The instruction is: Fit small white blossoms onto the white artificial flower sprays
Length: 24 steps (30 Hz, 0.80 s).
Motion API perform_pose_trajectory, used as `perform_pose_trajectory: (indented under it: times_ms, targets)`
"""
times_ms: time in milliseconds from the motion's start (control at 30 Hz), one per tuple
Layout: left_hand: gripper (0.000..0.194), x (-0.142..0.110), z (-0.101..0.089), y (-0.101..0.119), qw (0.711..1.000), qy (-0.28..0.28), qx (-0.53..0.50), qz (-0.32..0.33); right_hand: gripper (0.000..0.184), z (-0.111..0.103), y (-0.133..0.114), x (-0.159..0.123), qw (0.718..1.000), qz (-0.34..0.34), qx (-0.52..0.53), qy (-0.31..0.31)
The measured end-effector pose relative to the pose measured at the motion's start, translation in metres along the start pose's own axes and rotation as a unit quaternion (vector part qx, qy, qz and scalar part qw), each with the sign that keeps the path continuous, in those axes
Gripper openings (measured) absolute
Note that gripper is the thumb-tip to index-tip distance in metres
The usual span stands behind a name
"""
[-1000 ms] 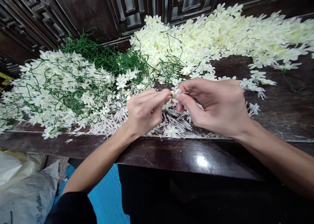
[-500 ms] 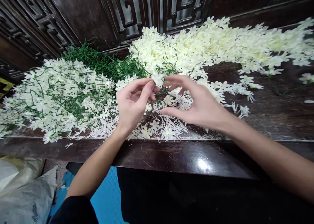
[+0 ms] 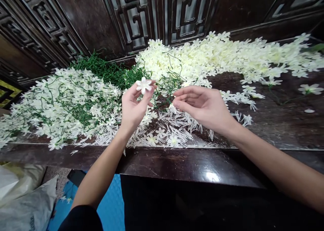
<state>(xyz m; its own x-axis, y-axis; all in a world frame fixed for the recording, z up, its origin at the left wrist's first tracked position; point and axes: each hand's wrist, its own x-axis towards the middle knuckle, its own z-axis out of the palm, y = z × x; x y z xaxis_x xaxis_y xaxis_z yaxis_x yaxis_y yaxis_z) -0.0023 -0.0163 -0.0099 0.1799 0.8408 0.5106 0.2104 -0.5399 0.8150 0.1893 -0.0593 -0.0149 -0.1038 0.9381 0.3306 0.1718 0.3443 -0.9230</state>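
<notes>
My left hand (image 3: 133,107) is closed with thumb and fingers pinching a white artificial flower (image 3: 144,85), whose open petals face me. To its right, my right hand (image 3: 204,104) has thumb and fingertips pressed together; a small pale bit shows at the tips, but whether it is held is unclear. Both hands are over a dark wooden bench (image 3: 286,129). Below them lie thin white stamen-like pieces (image 3: 177,126) and a few loose flowers (image 3: 152,139). Green stems (image 3: 170,84) lie just beyond the fingers.
Left is a heap of white flowers on green stems (image 3: 76,99); behind it, a pile of bare green stems (image 3: 101,67). Cream blossoms (image 3: 215,55) stretch along the back right, against a carved wooden backrest (image 3: 159,15). Sacks (image 3: 30,200) and a blue mat (image 3: 111,204) are below the bench.
My left hand has turned so the flower now faces me, further left. My right hand has moved down slightly, and its spread thumb and fingers have closed together.
</notes>
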Motion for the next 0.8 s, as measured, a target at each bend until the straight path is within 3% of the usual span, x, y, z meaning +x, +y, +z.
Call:
perform_pose_trajectory:
  times_ms: [167, 300, 367, 467, 533, 600, 700, 800]
  targets:
    - [0.020, 0.001, 0.000, 0.005, 0.998, -0.057, 0.012, -0.027, 0.020, 0.001, -0.004, -0.001, 0.999, 0.008, 0.037, -0.009]
    - [0.010, 0.003, -0.006, 0.009, 0.996, -0.053, -0.035, -0.068, 0.025, 0.002, -0.010, -0.001, 0.997, 0.026, 0.078, 0.011]
    - [0.006, 0.008, -0.014, 0.009, 0.994, -0.004, -0.080, -0.075, 0.024, 0.002, -0.011, 0.000, 0.996, 0.018, 0.078, 0.032]
    - [0.008, 0.017, -0.031, 0.004, 0.976, 0.120, -0.135, -0.123, 0.019, 0.001, -0.009, 0.001, 0.997, 0.020, 0.065, 0.049]
    - [0.008, 0.023, -0.045, -0.002, 0.960, 0.194, -0.140, -0.145, 0.019, 0.002, -0.007, 0.001, 0.998, 0.038, 0.047, 0.036]
    - [0.014, 0.027, -0.056, -0.007, 0.950, 0.257, -0.133, -0.116, 0.021, 0.003, -0.004, 0.000, 0.998, 0.062, 0.015, -0.005]
    - [0.043, 0.028, -0.063, -0.009, 0.963, 0.256, -0.056, -0.058, 0.024, 0.004, 0.000, -0.003, 0.993, 0.070, -0.060, -0.078]
    - [0.068, 0.024, -0.060, -0.005, 0.962, 0.258, 0.092, 0.008, 0.032, 0.004, 0.006, -0.005, 0.977, 0.023, -0.157, -0.140]
